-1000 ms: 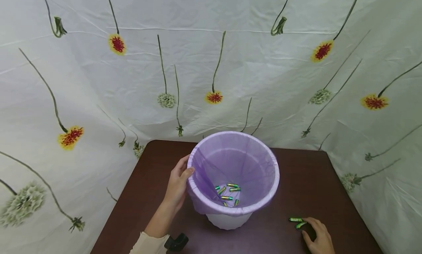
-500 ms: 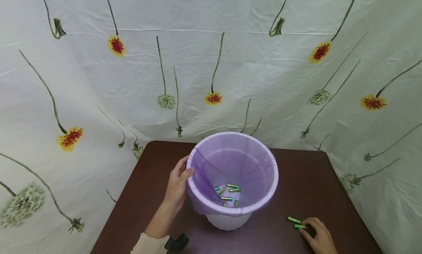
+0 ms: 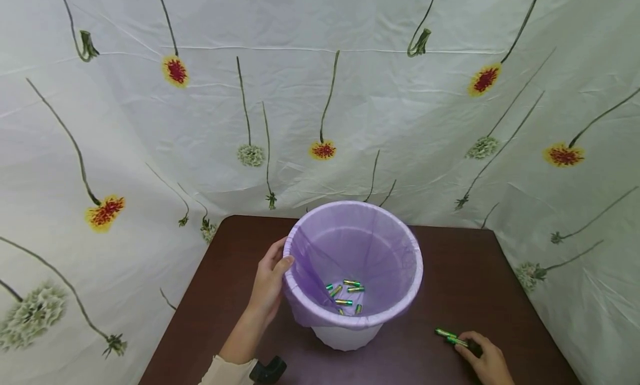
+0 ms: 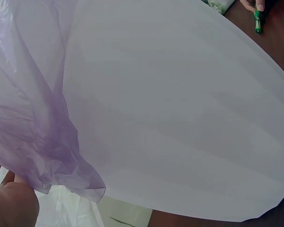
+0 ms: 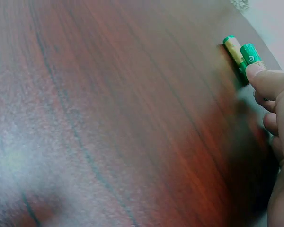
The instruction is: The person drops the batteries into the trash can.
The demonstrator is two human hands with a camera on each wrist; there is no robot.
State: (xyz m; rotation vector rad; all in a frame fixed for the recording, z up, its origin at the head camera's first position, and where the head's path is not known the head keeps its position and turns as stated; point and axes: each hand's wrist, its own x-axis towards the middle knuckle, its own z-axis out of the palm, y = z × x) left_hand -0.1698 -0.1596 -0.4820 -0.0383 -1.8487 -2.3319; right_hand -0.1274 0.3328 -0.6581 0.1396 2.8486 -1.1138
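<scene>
A white trash bin (image 3: 345, 338) lined with a purple plastic bag (image 3: 354, 318) stands on the table, several green-and-gold batteries (image 3: 344, 302) lying at its bottom. My left hand (image 3: 269, 279) grips the bin's left rim, thumb over the edge and fingers outside. To the right of the bin, my right hand (image 3: 485, 356) pinches one battery (image 3: 457, 341) between thumb and fingers. Another battery (image 3: 444, 333) lies on the table close beside it. In the right wrist view the thumb presses on the pinched battery (image 5: 250, 54), whose far end is hidden by the hand.
The dark brown wooden table (image 3: 465, 274) reaches back to a white flower-printed cloth (image 3: 430, 151) that hangs behind and along both sides. A black strap piece (image 3: 268, 369) sits at the left wrist, by a cream sleeve (image 3: 227, 372).
My right hand has closed its thumb and fingers on one of the two batteries, which has shifted and turned slightly. The left hand and the bin stay in place.
</scene>
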